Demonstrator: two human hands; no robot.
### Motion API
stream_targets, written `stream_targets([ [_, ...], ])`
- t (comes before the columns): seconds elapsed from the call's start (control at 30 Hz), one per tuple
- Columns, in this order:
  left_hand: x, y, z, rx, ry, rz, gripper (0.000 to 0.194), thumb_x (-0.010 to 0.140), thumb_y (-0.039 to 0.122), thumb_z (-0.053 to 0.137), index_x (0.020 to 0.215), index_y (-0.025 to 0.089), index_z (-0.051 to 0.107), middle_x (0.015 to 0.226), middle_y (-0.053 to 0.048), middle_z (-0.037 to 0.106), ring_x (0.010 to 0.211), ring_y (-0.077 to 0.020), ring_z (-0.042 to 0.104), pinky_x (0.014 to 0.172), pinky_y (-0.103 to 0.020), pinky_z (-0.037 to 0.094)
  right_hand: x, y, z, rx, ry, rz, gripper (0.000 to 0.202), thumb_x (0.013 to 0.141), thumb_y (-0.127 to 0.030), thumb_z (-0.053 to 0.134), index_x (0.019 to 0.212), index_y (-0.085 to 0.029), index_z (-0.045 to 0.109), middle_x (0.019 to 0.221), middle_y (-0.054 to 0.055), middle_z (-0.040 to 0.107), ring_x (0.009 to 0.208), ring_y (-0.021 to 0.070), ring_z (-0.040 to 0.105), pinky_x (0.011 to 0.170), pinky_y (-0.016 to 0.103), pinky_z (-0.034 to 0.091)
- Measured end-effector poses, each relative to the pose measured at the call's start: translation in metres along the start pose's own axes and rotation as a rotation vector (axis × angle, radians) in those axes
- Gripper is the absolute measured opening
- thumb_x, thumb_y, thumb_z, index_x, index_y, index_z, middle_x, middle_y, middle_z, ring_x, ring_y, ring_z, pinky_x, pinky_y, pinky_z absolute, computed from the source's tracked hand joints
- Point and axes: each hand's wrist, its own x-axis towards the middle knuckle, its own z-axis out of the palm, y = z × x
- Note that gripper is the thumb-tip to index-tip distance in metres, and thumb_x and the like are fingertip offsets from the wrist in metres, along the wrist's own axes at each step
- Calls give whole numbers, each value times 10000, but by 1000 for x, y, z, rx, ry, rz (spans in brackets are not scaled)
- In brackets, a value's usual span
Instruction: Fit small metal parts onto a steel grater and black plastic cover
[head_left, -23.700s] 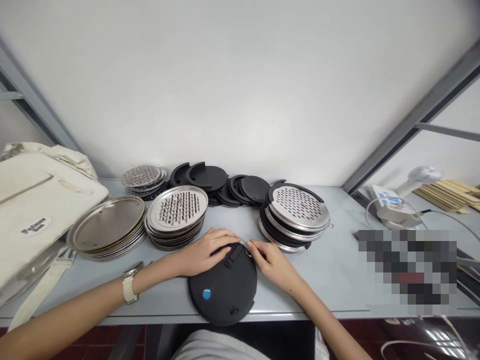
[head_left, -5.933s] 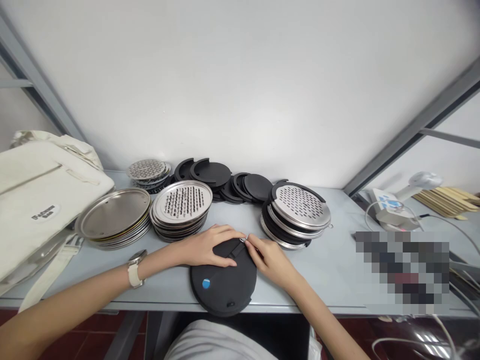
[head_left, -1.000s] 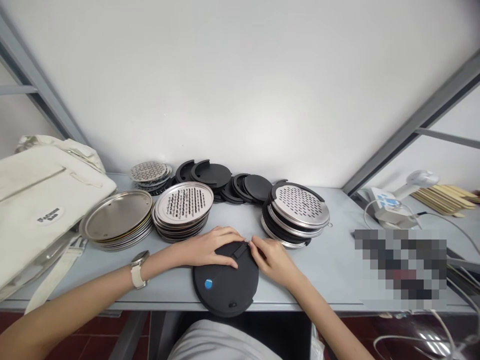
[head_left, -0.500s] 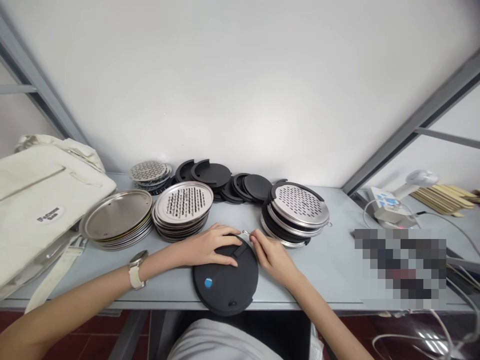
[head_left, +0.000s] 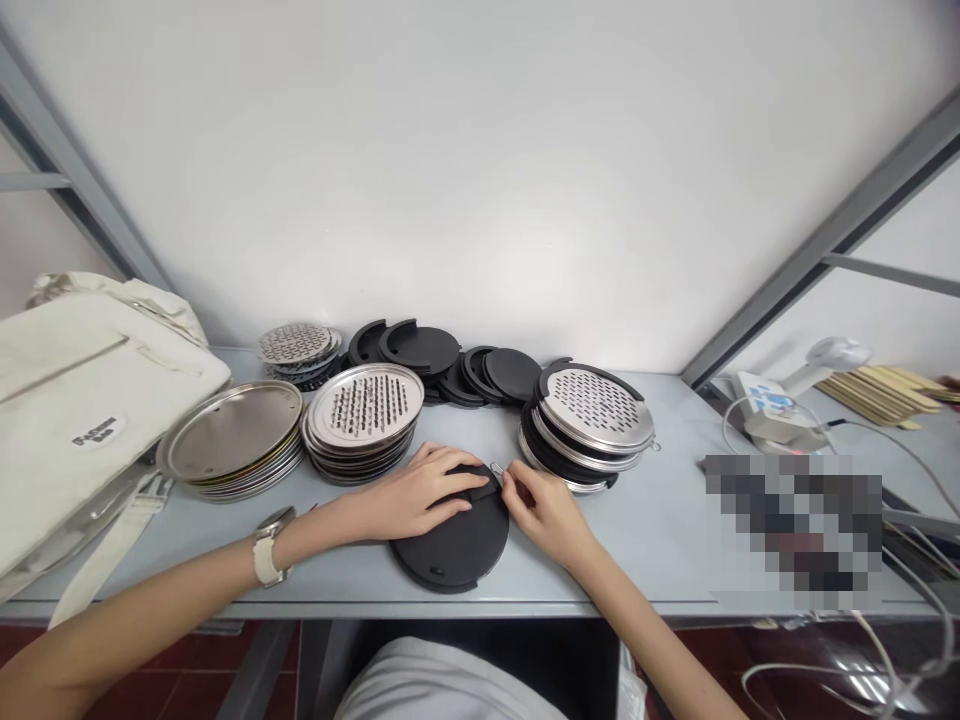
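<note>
- Changed: black disc [head_left: 454, 545] slid toward 12 o'clock within the last half second. Near rim now inside the desk [head_left: 664, 520] edge; was hanging over it at 6.
- Also turned a bit clockwise: dark nub [head_left: 437, 571] now just past 6 o'clock, was nearer 5. Blue dot out of view, probably under the hand.
- Left hand [head_left: 424, 496]: across disc's 10-to-1 part, thumb and fingers apart; loose grip, looks like steadying, not pinching.
- Right hand [head_left: 551, 510]: by disc's 2 o'clock rim, thumb and forefinger closed together; grip seems to have the small wire loop [head_left: 496, 468], which pokes out past the fingertips.
- Loop at disc's 1 o'clock rim; can't tell if hooked in.
- Meaning: reads as repositioning, loop work apparently unfinished.
- Around disc, unmoved: steel plates [head_left: 236, 425] at 10, grater stack [head_left: 367, 405] at 11, mixed stack [head_left: 596, 408] at 2.
</note>
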Motion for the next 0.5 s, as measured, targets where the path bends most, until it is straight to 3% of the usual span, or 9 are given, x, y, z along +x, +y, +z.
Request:
stream_targets([
  [0.23, 6, 9, 6, -34, 69, -81, 286, 920, 225, 510, 1206, 216, 500, 1176, -74, 541, 1113, -231, 487, 982, -359, 364, 1, 2, -2, 112, -104, 55, 323, 962, -303, 387, 659, -214, 323, 542, -69, 310, 489, 98, 318, 501, 241, 226],
  [0.37, 14, 7, 12, -38, 101, -189, 171, 878, 315, 584, 973, 196, 507, 955, -31, 552, 853, -187, 542, 750, -285, 428, 1, 4, -6, 179, -151, 64, 363, 973, -337, 374, 644, -212, 285, 554, -70, 273, 510, 96, 275, 501, 246, 208],
  [0.5, 24, 5, 16, 77, 64, -194, 179, 884, 349, 561, 804, 196, 513, 753, 15, 539, 641, -147, 508, 585, -266, 350, -1, 6, -8, 201, -191, 75, 369, 975, -329, 367, 641, -212, 263, 565, -68, 246, 520, 97, 253, 500, 251, 198],
])
